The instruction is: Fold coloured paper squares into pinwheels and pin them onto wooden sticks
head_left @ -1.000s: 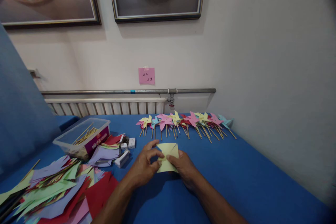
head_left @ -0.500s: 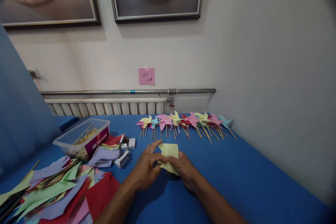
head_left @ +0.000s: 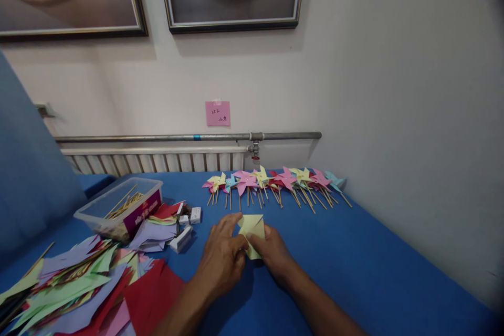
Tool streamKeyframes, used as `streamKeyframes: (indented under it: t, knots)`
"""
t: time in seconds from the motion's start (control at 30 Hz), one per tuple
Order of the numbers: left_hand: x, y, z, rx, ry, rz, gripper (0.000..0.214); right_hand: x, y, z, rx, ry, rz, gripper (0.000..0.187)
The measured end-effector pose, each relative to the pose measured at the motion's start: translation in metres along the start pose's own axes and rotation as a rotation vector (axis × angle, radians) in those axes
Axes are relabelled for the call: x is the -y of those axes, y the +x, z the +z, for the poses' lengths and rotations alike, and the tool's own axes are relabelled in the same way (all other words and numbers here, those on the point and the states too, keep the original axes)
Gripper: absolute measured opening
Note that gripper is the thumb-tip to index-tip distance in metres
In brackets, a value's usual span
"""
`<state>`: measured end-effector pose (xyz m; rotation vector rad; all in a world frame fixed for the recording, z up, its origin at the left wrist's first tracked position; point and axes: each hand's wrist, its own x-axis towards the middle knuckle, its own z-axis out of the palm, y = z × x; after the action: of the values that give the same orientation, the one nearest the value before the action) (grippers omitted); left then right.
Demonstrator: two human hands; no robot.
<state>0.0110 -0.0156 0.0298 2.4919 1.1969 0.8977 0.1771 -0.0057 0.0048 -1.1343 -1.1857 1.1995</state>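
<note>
A pale yellow paper square (head_left: 254, 226) with slits cut in from its corners is held up over the blue table, between both hands. My right hand (head_left: 273, 253) grips its lower right side, thumb pressed on the front. My left hand (head_left: 226, 249) is closed at the paper's left edge, its thumb near the middle and the index finger at the upper left corner. Part of the left side of the sheet is hidden behind these fingers. Beyond the hands, several finished paper pinwheels (head_left: 247, 180) on wooden sticks lie in a row.
On the left stands a clear plastic box (head_left: 142, 205) holding wooden sticks. Small white boxes (head_left: 181, 239) and lilac paper pieces (head_left: 155, 233) lie beside it. A spread of coloured paper sheets (head_left: 71, 286) covers the near left. A radiator (head_left: 157, 160) runs behind the blue table (head_left: 354, 273).
The left fingers have closed in over the paper's left edge and the thumb has shifted toward its middle. The paper looks more upright. The view has turned slightly right.
</note>
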Motion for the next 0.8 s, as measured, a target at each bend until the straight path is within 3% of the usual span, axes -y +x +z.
streamKeyframes:
  t: [0.2,0.5,0.67,0.8]
  knots:
    - [-0.002,0.000,0.005,-0.086,-0.025,-0.003,0.031,-0.002,0.000,-0.001,0.071,-0.018,-0.063,0.036]
    - [-0.004,0.001,0.021,-0.271,-0.239,-0.282,0.012,0.002,-0.003,0.006,-0.030,0.016,-0.033,0.043]
    - [-0.005,0.002,0.020,-0.263,-0.351,-0.320,0.015,0.001,-0.002,0.007,0.008,0.027,-0.031,0.041]
    - [-0.007,0.003,0.016,-0.259,-0.292,-0.278,0.013,0.001,-0.002,0.006,0.099,0.035,-0.049,0.039]
